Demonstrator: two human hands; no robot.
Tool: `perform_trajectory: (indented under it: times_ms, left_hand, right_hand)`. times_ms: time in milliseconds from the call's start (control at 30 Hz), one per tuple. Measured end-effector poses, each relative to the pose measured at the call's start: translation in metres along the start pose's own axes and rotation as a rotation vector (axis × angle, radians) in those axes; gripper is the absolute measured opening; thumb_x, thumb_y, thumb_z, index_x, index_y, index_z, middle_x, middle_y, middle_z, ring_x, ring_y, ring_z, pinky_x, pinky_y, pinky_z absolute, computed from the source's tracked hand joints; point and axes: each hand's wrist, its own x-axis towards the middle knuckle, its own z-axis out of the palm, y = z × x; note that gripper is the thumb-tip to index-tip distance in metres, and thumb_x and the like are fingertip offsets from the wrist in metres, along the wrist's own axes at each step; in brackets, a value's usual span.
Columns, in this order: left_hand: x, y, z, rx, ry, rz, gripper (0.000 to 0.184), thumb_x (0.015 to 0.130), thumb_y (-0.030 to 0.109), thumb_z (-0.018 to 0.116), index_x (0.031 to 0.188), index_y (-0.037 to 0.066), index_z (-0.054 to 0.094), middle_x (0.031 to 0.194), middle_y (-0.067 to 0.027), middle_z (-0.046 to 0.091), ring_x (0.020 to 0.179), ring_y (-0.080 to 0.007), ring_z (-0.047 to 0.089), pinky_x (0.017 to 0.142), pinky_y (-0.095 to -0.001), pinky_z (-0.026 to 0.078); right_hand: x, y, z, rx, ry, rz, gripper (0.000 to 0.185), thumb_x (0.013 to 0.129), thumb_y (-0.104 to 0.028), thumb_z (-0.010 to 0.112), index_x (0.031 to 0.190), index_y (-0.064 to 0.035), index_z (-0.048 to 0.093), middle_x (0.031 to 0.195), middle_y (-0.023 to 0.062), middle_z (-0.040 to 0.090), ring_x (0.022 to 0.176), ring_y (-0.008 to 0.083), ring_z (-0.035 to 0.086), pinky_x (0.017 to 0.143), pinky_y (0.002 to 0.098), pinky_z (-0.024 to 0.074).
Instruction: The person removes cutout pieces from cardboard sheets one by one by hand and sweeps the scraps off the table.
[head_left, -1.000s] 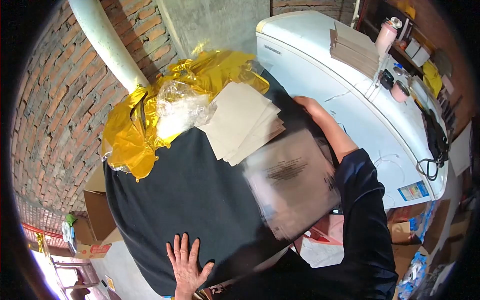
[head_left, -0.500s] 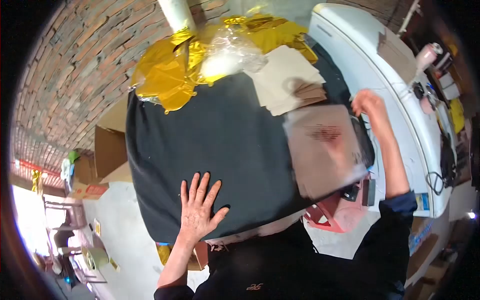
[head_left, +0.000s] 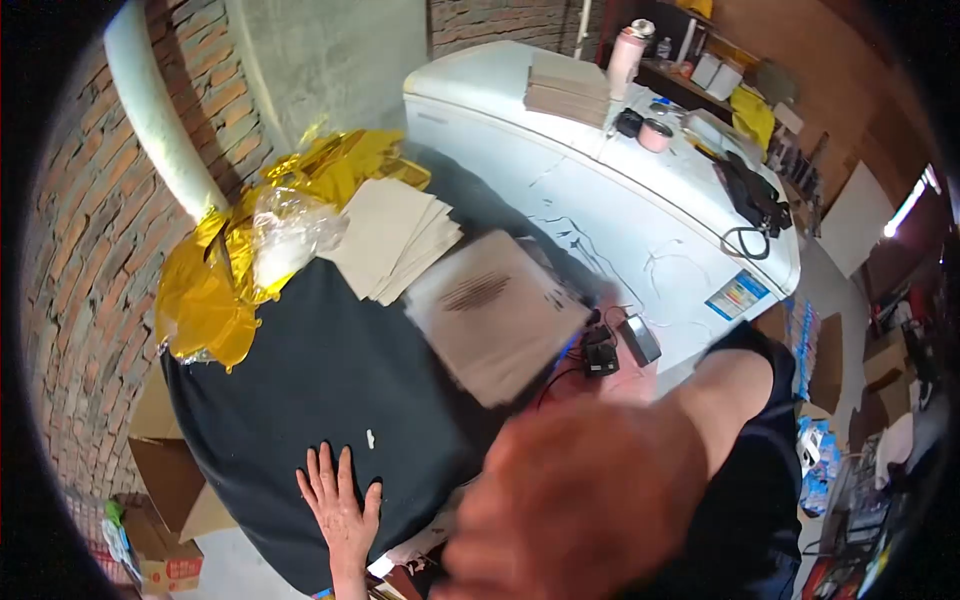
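Note:
My left hand [head_left: 341,508] lies flat with fingers spread on the black cloth [head_left: 330,390] near its front edge. A small white piece [head_left: 371,439] is on the cloth just beyond the fingers. Close to the camera, my right hand [head_left: 570,500] is large and blurred, its fingers smeared by motion. Beyond it, a stack of clear printed plastic bags [head_left: 500,315] rests on the right side of the cloth. Fanned beige cards [head_left: 393,238] lie behind the bags, beside crumpled clear plastic [head_left: 285,235] and gold foil [head_left: 205,300].
A white chest freezer [head_left: 600,215] stands behind and right, carrying a cardboard stack [head_left: 567,88], a pink bottle [head_left: 628,58] and a black strap [head_left: 745,190]. Black adapters [head_left: 600,355] sit on something pink. An open carton [head_left: 165,465] is at left, by a brick wall [head_left: 85,250].
My right hand has moved from beside the bags at the far right to close in front of the camera. The view has swung. The white piece now shows on the cloth.

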Motion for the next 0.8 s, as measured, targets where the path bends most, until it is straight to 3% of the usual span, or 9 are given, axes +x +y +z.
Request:
perform_trajectory:
  times_ms: [67,133,167,233,367,500,567,733,800]
  left_hand:
    - [-0.001,-0.003,0.006,0.027,-0.007,-0.008,0.062,0.092,0.043,0.058,0.140,0.005,0.050,0.151,-0.0186,0.039,0.144,-0.0386,0.027,0.119,-0.0568,0.013]
    - [-0.003,-0.004,0.005,0.027,0.008,0.011,0.061,0.092,0.043,0.057,0.140,0.006,0.049,0.151,-0.0180,0.039,0.144,-0.0384,0.028,0.119,-0.0563,0.014]
    - [-0.001,-0.001,0.002,0.021,0.009,0.007,0.061,0.092,0.043,0.057,0.140,0.005,0.050,0.151,-0.0180,0.039,0.144,-0.0384,0.028,0.119,-0.0563,0.014]
    - [0.001,0.002,-0.001,0.007,-0.003,-0.010,0.061,0.092,0.043,0.057,0.139,0.005,0.051,0.151,-0.0188,0.039,0.143,-0.0393,0.029,0.119,-0.0569,0.015]
    - [0.003,0.004,-0.004,0.014,-0.044,-0.026,0.062,0.092,0.044,0.057,0.139,0.004,0.050,0.151,-0.0205,0.038,0.143,-0.0408,0.028,0.118,-0.0575,0.015]
    - [0.006,-0.002,-0.011,0.074,0.026,0.115,0.069,0.090,0.044,0.065,0.148,0.014,0.042,0.153,-0.0172,0.038,0.144,-0.0385,0.030,0.115,-0.0597,0.019]
    - [0.018,0.008,-0.022,0.055,0.039,0.127,0.069,0.089,0.043,0.066,0.147,0.014,0.043,0.153,-0.0169,0.038,0.143,-0.0389,0.031,0.115,-0.0596,0.021]
    - [0.054,0.044,-0.019,-0.116,-0.004,0.164,0.073,0.088,0.043,0.067,0.149,0.014,0.040,0.154,-0.0179,0.036,0.143,-0.0394,0.030,0.115,-0.0596,0.021]
    - [0.064,0.050,0.002,-0.120,-0.130,0.110,0.079,0.085,0.049,0.067,0.144,0.003,0.042,0.152,-0.0267,0.032,0.144,-0.0450,0.024,0.117,-0.0583,0.016]
  right_hand:
    - [0.023,-0.017,0.036,-0.081,0.429,-0.165,0.015,0.084,-0.009,0.072,0.092,0.0017,0.066,0.087,0.0077,0.064,0.077,0.0188,0.063,0.063,0.0309,0.0518]
    - [0.020,-0.017,0.027,-0.121,0.460,-0.291,0.012,0.084,-0.008,0.071,0.090,0.0019,0.068,0.084,0.0067,0.065,0.073,0.0169,0.064,0.060,0.0272,0.0529]
    - [0.003,-0.010,-0.016,-0.111,0.213,-0.356,0.016,0.085,-0.005,0.066,0.100,-0.0017,0.069,0.089,0.0062,0.068,0.073,0.0166,0.066,0.063,0.0267,0.0546]
    - [-0.017,0.007,-0.060,-0.221,0.120,-0.222,0.027,0.085,-0.001,0.061,0.112,-0.0036,0.067,0.095,0.0076,0.070,0.076,0.0172,0.067,0.069,0.0270,0.0551]
    - [-0.073,0.112,-0.096,-0.570,0.737,0.429,0.036,0.085,0.001,0.063,0.120,0.0012,0.058,0.110,0.0147,0.063,0.098,0.0224,0.063,0.080,0.0302,0.0502]
    - [-0.234,0.277,-0.197,-1.130,0.815,0.908,0.074,0.078,-0.022,0.077,0.135,0.0099,0.042,0.132,0.0303,0.050,0.124,0.0391,0.050,0.103,0.0428,0.0433]
    - [-0.282,0.308,-0.228,-1.304,0.847,1.041,0.084,0.074,-0.027,0.080,0.136,0.0114,0.039,0.130,0.0307,0.053,0.122,0.0416,0.052,0.102,0.0447,0.0440]
    - [-0.300,0.330,-0.253,-1.060,0.865,1.424,0.101,0.067,-0.042,0.083,0.138,0.0109,0.036,0.125,0.0293,0.059,0.118,0.0404,0.058,0.099,0.0443,0.0474]
    - [-0.300,0.341,-0.256,-1.013,0.852,1.497,0.103,0.068,-0.045,0.082,0.139,0.0105,0.034,0.128,0.0300,0.057,0.120,0.0399,0.057,0.099,0.0443,0.0474]
